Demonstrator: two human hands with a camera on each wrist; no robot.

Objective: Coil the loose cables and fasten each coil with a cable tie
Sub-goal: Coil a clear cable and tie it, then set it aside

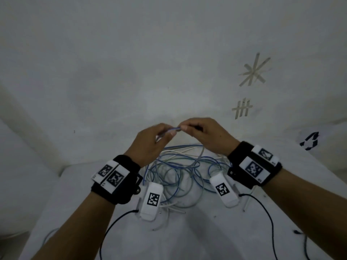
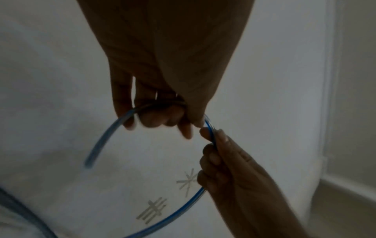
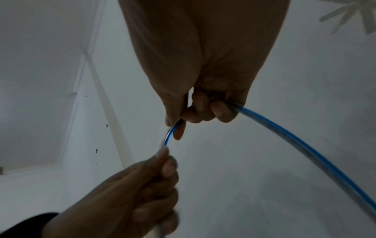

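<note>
Above the table my left hand [image 1: 164, 133] and right hand [image 1: 185, 127] meet, fingertip to fingertip, on one blue cable [image 1: 174, 129]. In the left wrist view the left hand [image 2: 162, 119] curls its fingers round the blue cable [image 2: 101, 140], which arcs down and left; the right hand [image 2: 215, 145] pinches it just beside. In the right wrist view the right hand [image 3: 193, 116] grips the blue cable [image 3: 284, 133], which trails off to the lower right, with the left hand [image 3: 162, 161] pinching the short stretch between. A tangle of blue, grey and white cables [image 1: 178, 169] lies below the hands.
The table [image 1: 206, 237] is covered in white cloth. Thin white strips [image 1: 246, 203] lie by the tangle; I cannot tell whether they are cable ties. Tape marks [image 1: 253, 72] sit at the back right. Black wrist-camera leads [image 1: 262, 207] run toward the near edge.
</note>
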